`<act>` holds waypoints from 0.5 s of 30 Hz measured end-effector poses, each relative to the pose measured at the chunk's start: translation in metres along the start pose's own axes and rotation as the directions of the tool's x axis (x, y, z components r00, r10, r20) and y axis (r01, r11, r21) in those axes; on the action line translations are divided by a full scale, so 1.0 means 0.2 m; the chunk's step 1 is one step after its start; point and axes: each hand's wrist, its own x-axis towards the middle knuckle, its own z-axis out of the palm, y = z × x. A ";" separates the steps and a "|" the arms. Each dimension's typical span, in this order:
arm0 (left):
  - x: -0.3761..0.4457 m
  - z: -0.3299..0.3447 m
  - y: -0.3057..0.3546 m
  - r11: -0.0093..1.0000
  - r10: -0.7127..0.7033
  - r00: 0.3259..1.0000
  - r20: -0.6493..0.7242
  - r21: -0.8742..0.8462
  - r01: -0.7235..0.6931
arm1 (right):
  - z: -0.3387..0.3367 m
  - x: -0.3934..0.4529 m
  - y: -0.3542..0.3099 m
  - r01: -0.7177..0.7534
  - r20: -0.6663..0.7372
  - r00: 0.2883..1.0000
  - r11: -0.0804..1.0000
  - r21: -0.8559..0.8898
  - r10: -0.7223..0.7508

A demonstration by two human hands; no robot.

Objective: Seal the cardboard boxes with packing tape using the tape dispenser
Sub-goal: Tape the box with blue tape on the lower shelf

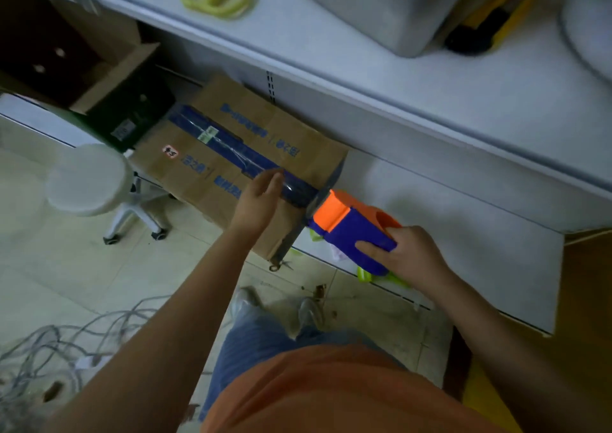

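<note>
1. Where the view is nearest the person, the right hand [402, 255] grips the rear body of the blue-and-orange tape dispenser [356, 225], fingers curled round it; its orange nose points up and left at the near edge of the cardboard box [212, 161].
2. The left hand [256, 197] lies flat on the box top, fingers straight and pressed together on the dark blue tape strip [231, 151], just behind the dispenser's nose.
3. The box sits on the lower shelf [430, 207] under the white counter [364, 78]. The strip's long axis follows the centre seam, from the far left end towards the near right edge.
4. Judgement: the dispenser stands just past that near edge, in line with the strip, so the next move turns on carrying the tape over the edge and cutting it. The right hand is nearer the edge; the left anchors the strip.
5. Whether the tape is already severed cannot be told.
</note>
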 end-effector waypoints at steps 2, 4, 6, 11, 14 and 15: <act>-0.07 -0.05 0.10 0.987 -0.020 0.988 0.155 -0.152 0.043 | -0.04 -0.03 -0.04 0.077 -0.031 0.997 0.996 0.042 -0.076; -0.15 -0.10 0.20 0.963 0.005 0.950 0.312 -0.258 0.080 | -0.09 -0.05 -0.10 0.135 -0.062 0.990 0.985 0.109 -0.129; -0.22 -0.15 0.30 0.930 0.019 0.883 0.470 -0.332 0.157 | -0.13 -0.08 -0.17 0.198 -0.118 0.976 0.968 0.152 -0.181; -0.35 -0.28 0.48 0.904 0.132 0.814 0.566 -0.406 0.136 | -0.22 -0.11 -0.30 0.294 -0.222 0.945 0.921 0.257 -0.240; -0.40 -0.35 0.54 0.927 0.246 0.816 0.523 -0.374 -0.039 | -0.25 -0.11 -0.36 0.335 -0.268 0.926 0.908 0.252 -0.267; -0.41 -0.37 0.56 0.928 0.258 0.829 0.497 -0.366 -0.069 | -0.26 -0.12 -0.38 0.353 -0.275 0.918 0.906 0.233 -0.287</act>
